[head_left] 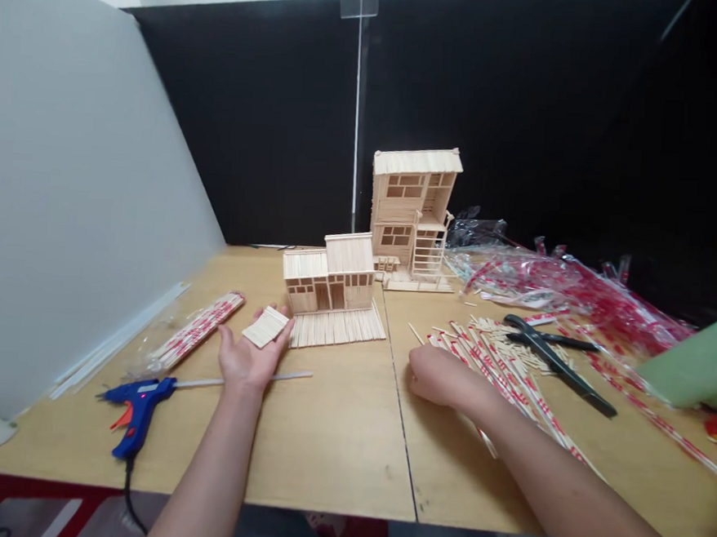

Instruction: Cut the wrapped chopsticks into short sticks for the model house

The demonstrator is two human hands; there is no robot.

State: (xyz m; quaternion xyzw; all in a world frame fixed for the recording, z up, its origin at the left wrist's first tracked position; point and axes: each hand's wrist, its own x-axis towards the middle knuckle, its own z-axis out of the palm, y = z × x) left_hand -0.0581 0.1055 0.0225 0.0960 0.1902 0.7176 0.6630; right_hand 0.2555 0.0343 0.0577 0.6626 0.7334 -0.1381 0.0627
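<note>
Stick panel (265, 327), pale and flat, lies at ten o'clock from the middle of the table, on the upturned left palm. Twelve is the far side. From the largest downward: the wooden table (334, 439) has a dark seam running from twelve towards six. Crumpled red and clear wrappings (572, 283) spread at two o'clock. At twelve stands the tall model house (406, 215), with a railed upper deck; touching or just beside it, at eleven, is the low model house (343, 259), with a slatted platform in front. Loose sticks (514, 377), printed red, fan out at three. A wrapped bundle (198, 331) of similar sticks lies between nine and ten. Nearer, between eight and nine, the blue glue gun (143, 413) rests on its side. At three, beyond the loose sticks, is a black tool (549, 355) with two spread arms. The left hand (247, 363) is open, fingers extended beneath the panel. The right hand (440, 376), at three, is curled beside the loose sticks; its fingertips are hidden, so I cannot tell whether they grip one. Smallest are the short cut pieces (498, 335), scattered between two and three.
</note>
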